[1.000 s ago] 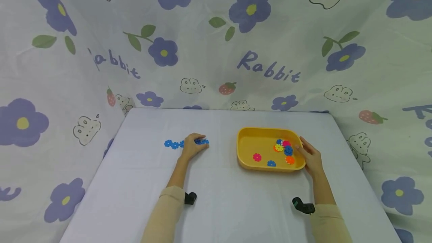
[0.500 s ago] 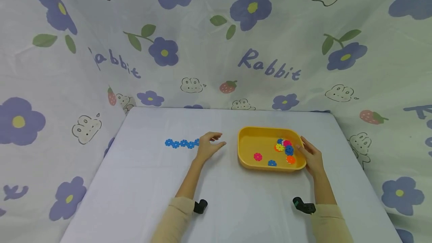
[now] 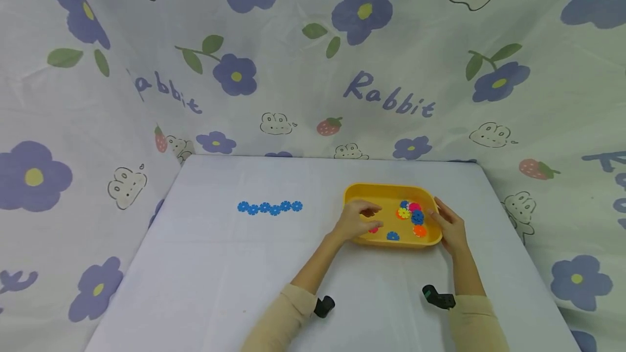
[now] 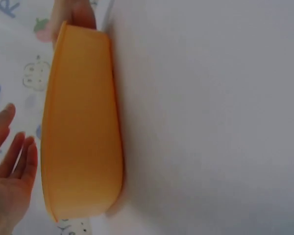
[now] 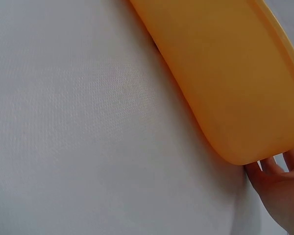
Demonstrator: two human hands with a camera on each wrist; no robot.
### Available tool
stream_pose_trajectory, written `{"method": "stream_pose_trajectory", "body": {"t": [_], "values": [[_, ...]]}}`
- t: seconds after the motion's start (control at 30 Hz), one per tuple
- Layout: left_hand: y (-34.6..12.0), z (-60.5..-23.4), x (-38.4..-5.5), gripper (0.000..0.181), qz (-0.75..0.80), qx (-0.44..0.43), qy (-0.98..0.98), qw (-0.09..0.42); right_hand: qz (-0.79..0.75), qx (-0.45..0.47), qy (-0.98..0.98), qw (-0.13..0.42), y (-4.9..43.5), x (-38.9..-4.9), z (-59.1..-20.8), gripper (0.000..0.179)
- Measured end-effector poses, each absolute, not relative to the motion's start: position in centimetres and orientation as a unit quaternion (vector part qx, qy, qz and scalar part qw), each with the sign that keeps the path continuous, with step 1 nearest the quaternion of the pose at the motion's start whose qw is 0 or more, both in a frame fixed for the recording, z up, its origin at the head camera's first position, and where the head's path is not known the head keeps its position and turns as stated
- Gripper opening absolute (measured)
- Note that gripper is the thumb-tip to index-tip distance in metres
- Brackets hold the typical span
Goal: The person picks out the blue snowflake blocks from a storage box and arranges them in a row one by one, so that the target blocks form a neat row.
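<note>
My left hand (image 3: 353,222) is over the left end of a yellow plastic tray (image 3: 379,193), thumb and fingers apart, holding nothing. In the left wrist view, that hand (image 4: 12,183) appears beside the tray's side wall (image 4: 83,122). My right hand (image 3: 452,231) grips the tray's right end, thumb over the rim and fingers outside. Inside lie flower-shaped plastic discs: a blue one (image 3: 393,236), an orange one (image 3: 419,231), a yellow one (image 3: 404,213), and several overlapping others. A pink disc (image 3: 373,230) is partly hidden by my left hand.
On the white-covered table (image 3: 205,265), a zigzag row of several blue flower-shaped discs (image 3: 264,207) lies left of the tray. A printed cloth (image 3: 293,80) with flowers and rabbits hangs behind the table and at its sides.
My left hand has left the row of blue discs and moved right to the tray, uncovering the whole row. The right hand and the tray have stayed put.
</note>
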State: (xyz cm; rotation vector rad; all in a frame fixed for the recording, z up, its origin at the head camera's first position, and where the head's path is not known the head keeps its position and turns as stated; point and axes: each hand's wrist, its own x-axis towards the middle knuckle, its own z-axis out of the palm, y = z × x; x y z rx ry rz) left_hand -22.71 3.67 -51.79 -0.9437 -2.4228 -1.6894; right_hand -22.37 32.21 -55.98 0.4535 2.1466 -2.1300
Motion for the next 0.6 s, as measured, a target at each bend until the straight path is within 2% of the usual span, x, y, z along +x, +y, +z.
{"method": "stream_pose_trajectory", "body": {"t": [0.2,0.6], "values": [[6.0,-52.0,-23.1,0.034,-0.498,-0.324,-0.799,-0.089,-0.697,0.15,0.7,0.04,32.1,-22.4,-56.0,0.068],[8.1,-53.2,-23.6,0.031,-0.455,-0.317,-0.816,-0.161,-0.697,0.144,0.701,0.038,32.1,-22.4,-55.9,0.067]]}}
